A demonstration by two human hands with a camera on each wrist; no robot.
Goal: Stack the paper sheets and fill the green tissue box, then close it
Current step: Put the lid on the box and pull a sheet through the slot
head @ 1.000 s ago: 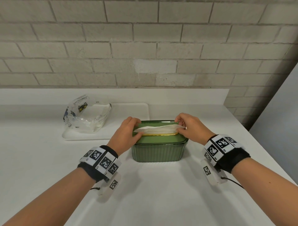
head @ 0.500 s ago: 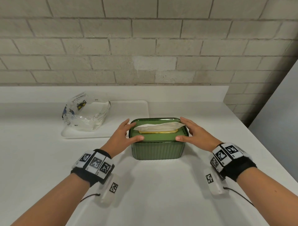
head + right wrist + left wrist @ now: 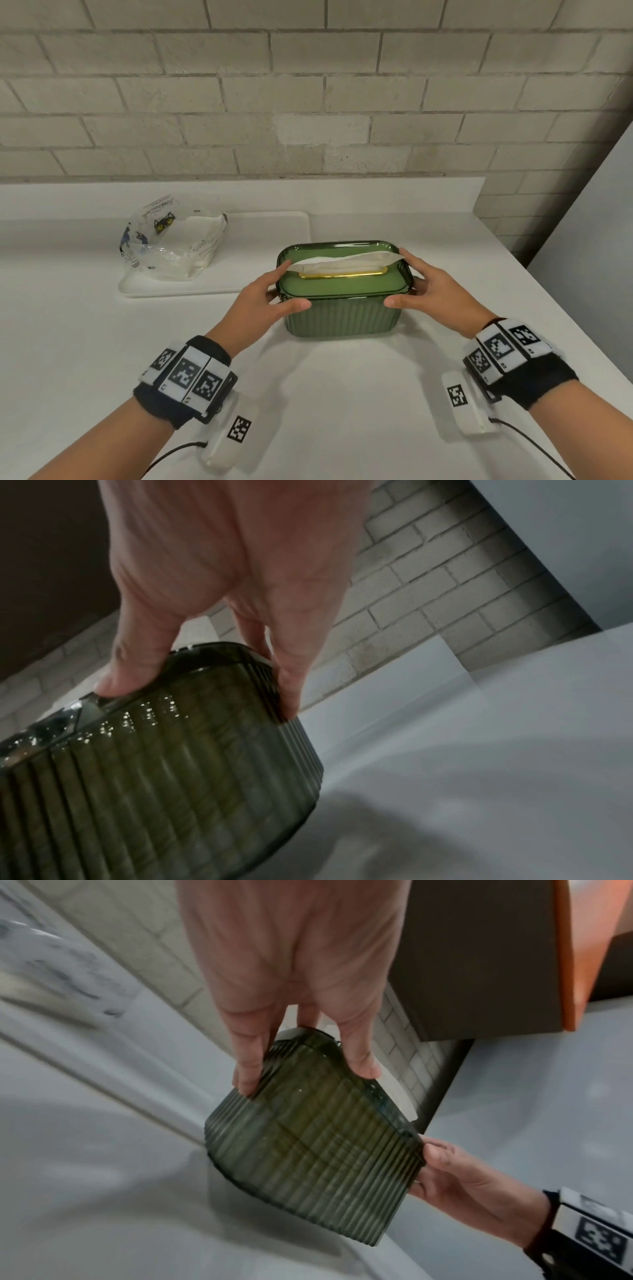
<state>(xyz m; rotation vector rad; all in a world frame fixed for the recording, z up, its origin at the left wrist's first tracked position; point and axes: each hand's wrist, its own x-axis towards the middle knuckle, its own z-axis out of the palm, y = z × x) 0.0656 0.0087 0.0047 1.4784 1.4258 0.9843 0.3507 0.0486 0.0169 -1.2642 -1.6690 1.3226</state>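
Both hands clasp the green tissue box on the desk, left hand and right hand at its ends, fingers curled round it. Uneven pressure could leave the lid cocked, pinching the protruding sheet.

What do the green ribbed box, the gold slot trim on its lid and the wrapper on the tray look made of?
Green ribbed tissue box: likely translucent glossy plastic, possibly glass; light shows through its ribs.
Gold slot trim: shiny, metal or metallised plastic; cannot tell which.
Crinkled clear wrapper: thin printed plastic film, creased and see-through.
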